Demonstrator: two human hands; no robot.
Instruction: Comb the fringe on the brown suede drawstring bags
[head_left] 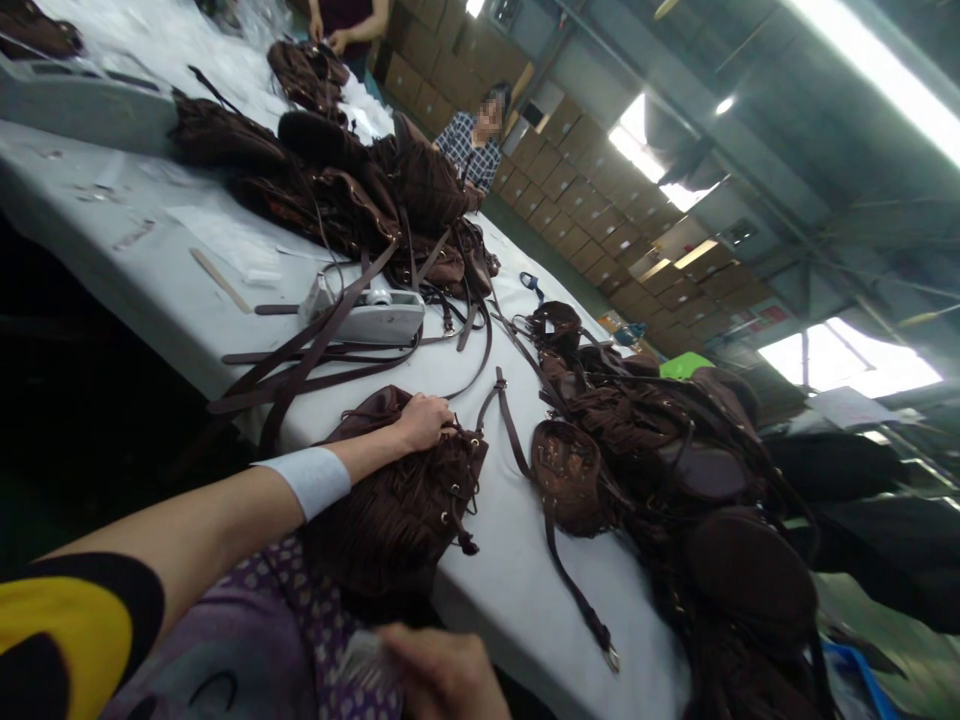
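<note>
A dark brown fringed drawstring bag [390, 510] with metal eyelets lies at the near table edge, against my body. My left hand [426, 424] is closed on its upper part, fingers curled near the gathered opening. A pale band circles that forearm. Lower down, in front of my patterned apron, my right hand [450, 668] is smeared by motion. At its fingertips is a whitish, translucent piece [369, 662], too blurred to name for sure. Long brown straps [322, 350] run from near the bag across the table and hang over its left edge.
Brown bags [360, 200] are heaped at the far left, and more bags [660, 450] along the right. A grey-white device [375, 315] stands under the straps on the white table [495, 560]. Two people work beyond; stacked cartons [585, 200] line the wall.
</note>
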